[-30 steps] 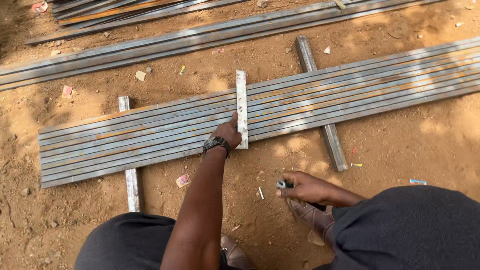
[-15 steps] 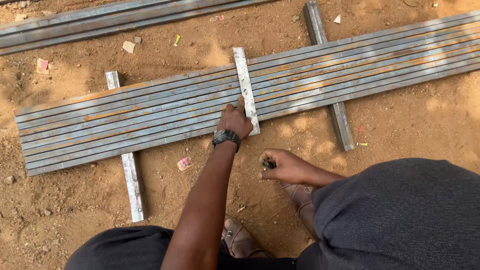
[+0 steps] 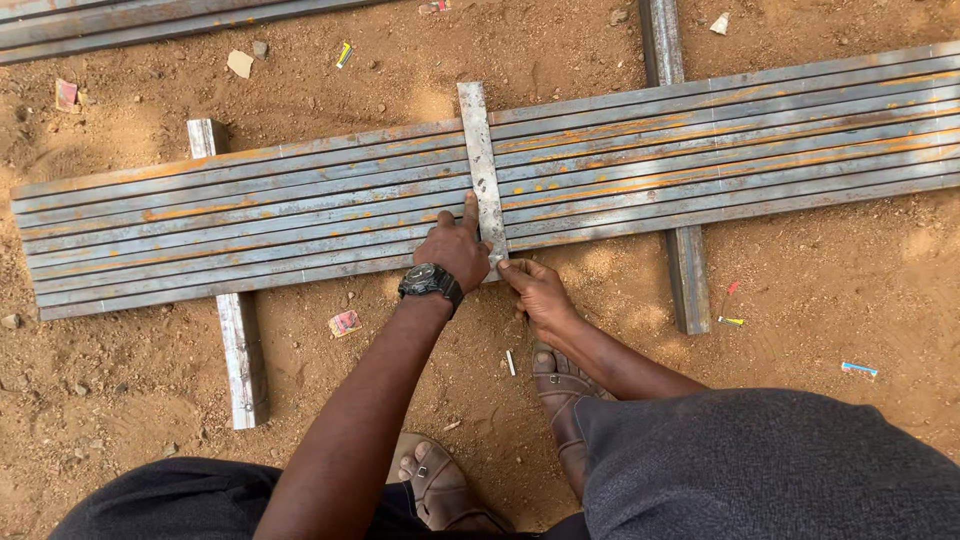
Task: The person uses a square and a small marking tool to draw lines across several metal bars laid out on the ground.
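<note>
The right hand (image 3: 537, 290) has come up from the dirt to the near end of the short steel bar (image 3: 483, 170), pinching it. The left hand (image 3: 455, 248) presses it flat (forefinger extended) across the row of tubes (image 3: 250, 215), keeping it square.

Row of long steel bars (image 3: 300, 215) lies side by side on the ground, running left to right. Two cross supports (image 3: 240, 355) lie under the row, one left, one right (image 3: 688, 275). Short flat bar (image 3: 482, 170) lies across the top of the row, between the supports. Left hand (image 3: 455, 250) rests on its near end; right hand (image 3: 535, 290) touches that end from the right.
</note>
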